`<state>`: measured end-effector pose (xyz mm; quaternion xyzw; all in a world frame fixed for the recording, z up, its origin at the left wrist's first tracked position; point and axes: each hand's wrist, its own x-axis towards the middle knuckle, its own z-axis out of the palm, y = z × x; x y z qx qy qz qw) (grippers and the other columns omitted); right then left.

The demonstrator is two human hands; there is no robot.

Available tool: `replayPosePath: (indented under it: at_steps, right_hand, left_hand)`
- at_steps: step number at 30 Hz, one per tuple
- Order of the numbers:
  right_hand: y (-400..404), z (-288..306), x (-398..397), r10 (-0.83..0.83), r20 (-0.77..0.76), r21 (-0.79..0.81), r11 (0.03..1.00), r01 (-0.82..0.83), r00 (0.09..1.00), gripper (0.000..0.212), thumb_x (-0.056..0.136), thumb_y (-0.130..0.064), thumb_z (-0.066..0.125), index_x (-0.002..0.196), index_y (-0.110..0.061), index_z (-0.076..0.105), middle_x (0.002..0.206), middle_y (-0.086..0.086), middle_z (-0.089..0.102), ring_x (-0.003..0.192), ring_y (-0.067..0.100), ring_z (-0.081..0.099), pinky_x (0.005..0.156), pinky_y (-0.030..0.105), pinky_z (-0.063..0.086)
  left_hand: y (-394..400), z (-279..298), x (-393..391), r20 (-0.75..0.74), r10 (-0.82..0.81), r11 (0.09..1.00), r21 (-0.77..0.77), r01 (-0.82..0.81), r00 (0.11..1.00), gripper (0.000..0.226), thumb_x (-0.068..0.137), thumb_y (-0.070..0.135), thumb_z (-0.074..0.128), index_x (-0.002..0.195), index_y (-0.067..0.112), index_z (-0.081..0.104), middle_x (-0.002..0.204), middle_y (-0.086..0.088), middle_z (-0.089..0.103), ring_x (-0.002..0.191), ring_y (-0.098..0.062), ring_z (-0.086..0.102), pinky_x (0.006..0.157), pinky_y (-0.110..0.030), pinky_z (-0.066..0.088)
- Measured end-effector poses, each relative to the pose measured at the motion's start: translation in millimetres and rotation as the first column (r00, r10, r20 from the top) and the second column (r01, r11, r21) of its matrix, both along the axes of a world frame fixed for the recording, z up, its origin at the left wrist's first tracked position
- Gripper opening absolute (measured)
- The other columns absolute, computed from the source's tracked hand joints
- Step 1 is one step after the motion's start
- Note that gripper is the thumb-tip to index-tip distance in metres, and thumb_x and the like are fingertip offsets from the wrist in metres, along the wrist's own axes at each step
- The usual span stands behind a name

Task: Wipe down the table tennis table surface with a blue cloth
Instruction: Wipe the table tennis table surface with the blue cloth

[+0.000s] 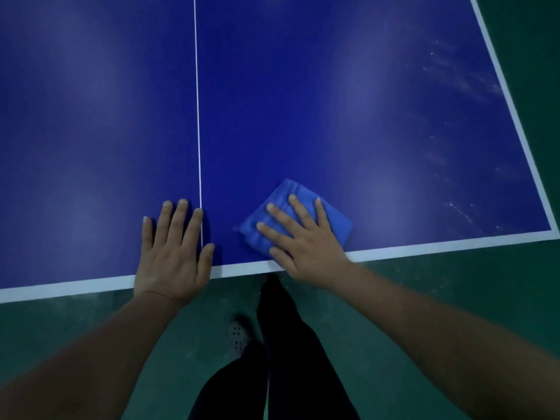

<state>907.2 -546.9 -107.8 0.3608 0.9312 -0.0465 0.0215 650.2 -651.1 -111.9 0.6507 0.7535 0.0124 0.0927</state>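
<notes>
Cloth work is under way at the near edge of the dark blue table tennis worktop (303, 101): the right hand (303, 247) lies flat, fingers straight and spread wide, pressing a folded blue fabric cloth (288, 192) onto the surface, with the heel of the palm over the white border stripe (424, 248) that runs along the edge. The cloth sits directly beneath that hand's fingers, its far corner poking out just beyond the fingertips. The left hand (174, 253) rests apart from it, also flat and open on the worktop, holding nothing, its index finger lying along the thin white centre line (197, 86) and its wrist hanging over the edge; it looks to be bracing the person's lean. Beyond and outward from the right hand, towards the far side stripe, pale streaks and specks (454, 74) mark the surface, which suggests dust or residue not yet wiped. The stretch just ahead of both hands looks even, with only soft reflections of light, though whether it has been cleaned cannot be told. By this view the job seems partly done at most, with the streaked side area and the expanse beyond the left hand left to cover. Below the hands, dark trouser legs (288, 344) and a perforated shoe (238, 336) stand on green flooring (60, 328).
</notes>
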Motion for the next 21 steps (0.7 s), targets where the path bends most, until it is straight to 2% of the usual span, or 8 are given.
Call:
replayPosePath:
  at_steps: [3, 7, 9, 10, 12, 15, 18, 21]
  right_hand:
    - [32, 1, 44, 0.069, 0.082, -0.010, 0.998, -0.068, 0.994, 0.052, 0.101, -0.051, 0.034, 0.151, -0.037, 0.038, 0.160, 0.000, 0.036, 0.149, 0.038, 0.026, 0.113, 0.072, 0.018]
    - [98, 10, 36, -0.390, 0.115, -0.050, 0.916, 0.397, 0.914, 0.056, 0.102, -0.052, 0.018, 0.157, -0.043, 0.014, 0.168, -0.006, 0.011, 0.154, 0.036, 0.001, 0.117, 0.070, 0.003]
    - [93, 11, -6, -0.472, 0.118, -0.045, 0.876, 0.480, 0.874, 0.055, 0.103, -0.048, 0.020, 0.157, -0.044, 0.016, 0.168, -0.006, 0.008, 0.153, 0.038, -0.001, 0.116, 0.070, 0.001]
    - [79, 9, -24, -0.404, 0.093, -0.029, 0.913, 0.408, 0.910, 0.055, 0.102, -0.048, 0.020, 0.156, -0.043, 0.020, 0.168, -0.005, 0.012, 0.153, 0.040, 0.003, 0.115, 0.072, 0.003]
    - [31, 3, -39, -0.036, 0.056, -0.030, 0.999, 0.037, 0.998, 0.054, 0.101, -0.050, 0.024, 0.154, -0.041, 0.029, 0.166, -0.001, 0.020, 0.152, 0.044, 0.010, 0.114, 0.074, 0.007]
    - [-8, 1, 4, 0.362, 0.054, -0.051, 0.932, -0.359, 0.931, 0.050, 0.104, -0.048, 0.037, 0.153, -0.041, 0.032, 0.164, -0.001, 0.026, 0.152, 0.041, 0.014, 0.116, 0.070, 0.007]
    - [36, 3, 47, 0.310, 0.119, -0.024, 0.951, -0.310, 0.943, 0.049, 0.105, -0.051, 0.026, 0.152, -0.041, 0.029, 0.162, 0.000, 0.030, 0.150, 0.042, 0.020, 0.113, 0.072, 0.016]
    - [88, 5, 36, -0.070, 0.140, -0.047, 0.996, 0.077, 0.988, 0.054, 0.103, -0.054, 0.017, 0.155, -0.043, 0.018, 0.166, -0.003, 0.020, 0.152, 0.040, 0.011, 0.113, 0.074, 0.012]
  left_hand:
    - [-1, -1, 0, -0.005, -0.009, 1.000, -0.005, 0.009, 1.000, 0.071, 0.099, 0.050, 0.020, 0.155, 0.008, 0.030, 0.164, -0.016, 0.022, 0.154, -0.035, 0.011, 0.122, -0.060, 0.009]
    - [0, -2, 0, -0.004, -0.004, 1.000, -0.005, 0.004, 1.000, 0.071, 0.100, 0.051, 0.019, 0.155, 0.008, 0.030, 0.164, -0.016, 0.022, 0.153, -0.036, 0.011, 0.122, -0.060, 0.007]
    - [-1, -2, -1, -0.003, -0.009, 1.000, -0.010, 0.009, 1.000, 0.071, 0.100, 0.050, 0.017, 0.155, 0.008, 0.030, 0.164, -0.016, 0.021, 0.154, -0.036, 0.010, 0.122, -0.060, 0.008]
    - [-2, -1, -1, 0.001, -0.010, 1.000, -0.011, 0.010, 1.000, 0.071, 0.100, 0.050, 0.017, 0.155, 0.008, 0.030, 0.165, -0.016, 0.020, 0.154, -0.035, 0.010, 0.122, -0.060, 0.008]
    - [-1, -1, -1, 0.014, -0.007, 1.000, 0.000, 0.007, 1.000, 0.070, 0.100, 0.050, 0.017, 0.155, 0.008, 0.031, 0.165, -0.016, 0.021, 0.154, -0.035, 0.011, 0.122, -0.060, 0.008]
    - [0, -1, -2, 0.026, -0.006, 1.000, -0.001, 0.006, 1.000, 0.071, 0.101, 0.051, 0.014, 0.155, 0.008, 0.031, 0.165, -0.016, 0.021, 0.154, -0.035, 0.010, 0.122, -0.060, 0.008]
    - [0, -1, -2, 0.020, -0.006, 1.000, -0.011, 0.006, 1.000, 0.074, 0.102, 0.054, 0.005, 0.156, 0.009, 0.029, 0.165, -0.015, 0.018, 0.154, -0.034, 0.007, 0.122, -0.059, 0.006]
    - [-1, 0, -1, 0.025, 0.000, 1.000, -0.009, 0.000, 1.000, 0.074, 0.102, 0.054, 0.004, 0.156, 0.010, 0.027, 0.166, -0.014, 0.018, 0.154, -0.033, 0.006, 0.123, -0.059, 0.006]
